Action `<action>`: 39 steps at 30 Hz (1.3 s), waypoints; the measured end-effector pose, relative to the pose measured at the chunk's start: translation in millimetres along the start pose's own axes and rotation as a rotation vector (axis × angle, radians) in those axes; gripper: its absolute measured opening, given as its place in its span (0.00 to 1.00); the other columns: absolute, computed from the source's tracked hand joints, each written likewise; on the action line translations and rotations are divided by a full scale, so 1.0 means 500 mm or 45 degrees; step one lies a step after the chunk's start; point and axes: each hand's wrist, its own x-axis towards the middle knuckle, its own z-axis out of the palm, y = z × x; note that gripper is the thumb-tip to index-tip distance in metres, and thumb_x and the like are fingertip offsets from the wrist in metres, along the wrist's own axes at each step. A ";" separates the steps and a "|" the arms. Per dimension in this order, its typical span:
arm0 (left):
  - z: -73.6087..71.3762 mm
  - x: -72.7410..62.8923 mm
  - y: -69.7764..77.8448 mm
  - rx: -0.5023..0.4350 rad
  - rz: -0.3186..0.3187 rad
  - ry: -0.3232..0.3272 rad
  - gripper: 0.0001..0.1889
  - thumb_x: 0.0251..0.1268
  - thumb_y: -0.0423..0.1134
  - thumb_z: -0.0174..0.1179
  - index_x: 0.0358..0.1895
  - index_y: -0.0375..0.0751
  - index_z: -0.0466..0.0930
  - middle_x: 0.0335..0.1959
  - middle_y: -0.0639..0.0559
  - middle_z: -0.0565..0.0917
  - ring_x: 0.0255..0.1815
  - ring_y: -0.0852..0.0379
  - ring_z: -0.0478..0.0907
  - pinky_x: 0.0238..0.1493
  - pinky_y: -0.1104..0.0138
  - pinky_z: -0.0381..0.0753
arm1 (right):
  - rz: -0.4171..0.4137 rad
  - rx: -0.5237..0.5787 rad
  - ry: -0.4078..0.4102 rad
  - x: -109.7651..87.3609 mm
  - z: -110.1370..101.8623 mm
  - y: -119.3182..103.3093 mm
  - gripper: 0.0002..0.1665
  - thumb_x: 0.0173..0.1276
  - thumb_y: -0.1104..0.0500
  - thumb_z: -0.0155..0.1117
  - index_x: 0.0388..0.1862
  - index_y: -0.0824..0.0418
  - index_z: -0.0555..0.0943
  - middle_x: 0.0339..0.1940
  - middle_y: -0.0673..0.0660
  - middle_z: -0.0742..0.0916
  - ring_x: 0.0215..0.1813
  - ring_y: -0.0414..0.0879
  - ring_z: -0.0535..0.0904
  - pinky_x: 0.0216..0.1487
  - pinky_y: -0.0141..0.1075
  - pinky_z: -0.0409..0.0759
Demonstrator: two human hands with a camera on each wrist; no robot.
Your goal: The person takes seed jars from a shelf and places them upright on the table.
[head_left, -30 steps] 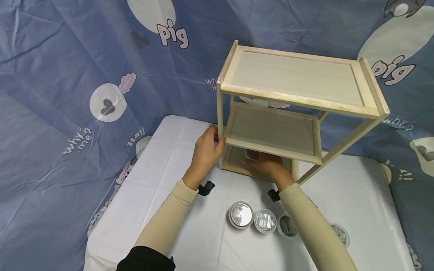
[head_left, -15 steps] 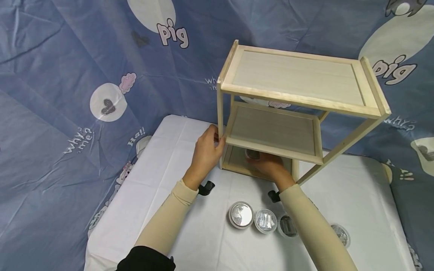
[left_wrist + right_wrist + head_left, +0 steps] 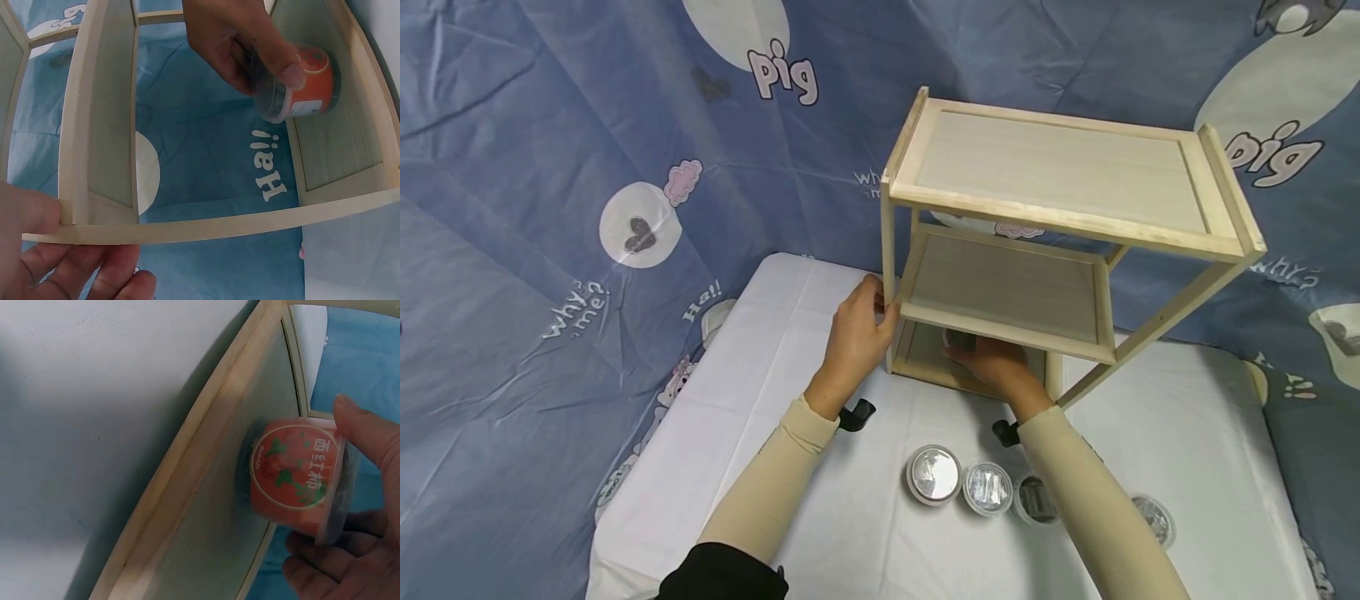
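Note:
A three-tier wooden shelf rack (image 3: 1000,283) stands on the white-covered table. My left hand (image 3: 853,337) grips its left front post, thumb on one side and fingers on the other in the left wrist view. Reaching under the middle board, my right hand (image 3: 996,367) holds a small clear plastic jar (image 3: 294,469) with a red label showing a tomato picture and white characters. In the right wrist view the jar's base is right at the bottom board (image 3: 219,506), and thumb and fingers are around its lid end. The middle board partly covers the right hand in the head view.
In front of the rack are several round clear-lidded jars: one at left (image 3: 932,476), one beside it (image 3: 987,489), a darker one (image 3: 1034,500) partly behind the right forearm, and another (image 3: 1153,521) farther right. A blue printed cloth (image 3: 737,208) hangs behind the rack.
My right hand and the jar have shifted very slightly to the right over the bottom board. The left hand keeps its grip on the post, and the jars on the table are unmoved.

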 end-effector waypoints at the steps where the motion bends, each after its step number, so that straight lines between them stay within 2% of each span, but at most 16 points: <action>1: 0.000 0.000 0.000 0.003 0.000 -0.003 0.07 0.76 0.36 0.63 0.45 0.38 0.75 0.42 0.45 0.84 0.44 0.48 0.84 0.42 0.53 0.85 | -0.002 0.013 0.000 -0.002 0.000 0.000 0.51 0.72 0.38 0.68 0.81 0.63 0.60 0.77 0.70 0.69 0.77 0.68 0.65 0.72 0.58 0.68; 6: 0.000 -0.002 0.002 0.003 0.010 0.001 0.07 0.75 0.36 0.63 0.45 0.38 0.75 0.42 0.45 0.83 0.43 0.48 0.84 0.42 0.53 0.85 | -0.008 0.079 -0.009 -0.009 -0.003 -0.001 0.50 0.73 0.39 0.68 0.82 0.62 0.60 0.78 0.69 0.69 0.78 0.67 0.63 0.75 0.57 0.65; 11: -0.001 0.000 0.002 -0.005 0.028 0.013 0.07 0.75 0.36 0.63 0.46 0.37 0.75 0.42 0.45 0.84 0.43 0.48 0.84 0.43 0.54 0.85 | -0.001 0.092 -0.004 -0.011 -0.012 -0.007 0.51 0.73 0.37 0.67 0.82 0.62 0.60 0.78 0.69 0.68 0.78 0.68 0.63 0.75 0.57 0.65; 14: -0.001 0.000 0.003 -0.006 0.027 0.009 0.07 0.75 0.36 0.63 0.46 0.37 0.76 0.42 0.45 0.84 0.43 0.48 0.84 0.43 0.54 0.85 | -0.019 0.105 0.019 -0.016 -0.019 -0.013 0.48 0.73 0.38 0.68 0.80 0.62 0.63 0.76 0.68 0.70 0.77 0.66 0.64 0.75 0.57 0.65; 18: -0.001 0.001 0.002 -0.008 0.025 0.007 0.07 0.75 0.35 0.63 0.46 0.37 0.76 0.42 0.45 0.84 0.43 0.48 0.84 0.43 0.54 0.85 | -0.068 0.082 0.053 -0.027 -0.025 -0.023 0.47 0.72 0.38 0.69 0.79 0.61 0.65 0.75 0.68 0.71 0.76 0.67 0.66 0.73 0.58 0.67; 24: 0.000 0.002 0.002 -0.005 0.025 0.014 0.07 0.75 0.36 0.63 0.46 0.37 0.76 0.41 0.45 0.84 0.43 0.48 0.84 0.43 0.53 0.84 | -0.171 -0.055 0.119 -0.049 -0.027 -0.031 0.54 0.71 0.36 0.70 0.84 0.61 0.59 0.79 0.71 0.67 0.75 0.70 0.67 0.70 0.61 0.70; 28: -0.001 0.001 0.001 0.000 0.011 0.008 0.07 0.75 0.36 0.63 0.46 0.37 0.76 0.41 0.45 0.83 0.43 0.48 0.84 0.43 0.53 0.84 | -0.199 -0.085 0.139 -0.066 -0.028 -0.038 0.53 0.69 0.37 0.72 0.82 0.61 0.63 0.74 0.72 0.73 0.69 0.71 0.74 0.64 0.61 0.75; 32: -0.002 0.001 0.001 0.005 0.005 0.003 0.07 0.75 0.36 0.63 0.46 0.37 0.75 0.42 0.45 0.83 0.43 0.48 0.84 0.43 0.53 0.84 | -0.211 -0.124 0.139 -0.082 -0.029 -0.050 0.52 0.68 0.36 0.73 0.80 0.62 0.67 0.65 0.72 0.81 0.60 0.70 0.82 0.55 0.61 0.80; 39: -0.001 0.001 -0.001 0.001 0.020 0.000 0.07 0.76 0.36 0.63 0.47 0.37 0.76 0.41 0.45 0.83 0.43 0.48 0.84 0.43 0.53 0.84 | -0.246 -0.159 0.129 -0.107 -0.023 -0.068 0.56 0.66 0.36 0.75 0.80 0.67 0.66 0.63 0.73 0.83 0.56 0.69 0.84 0.52 0.59 0.82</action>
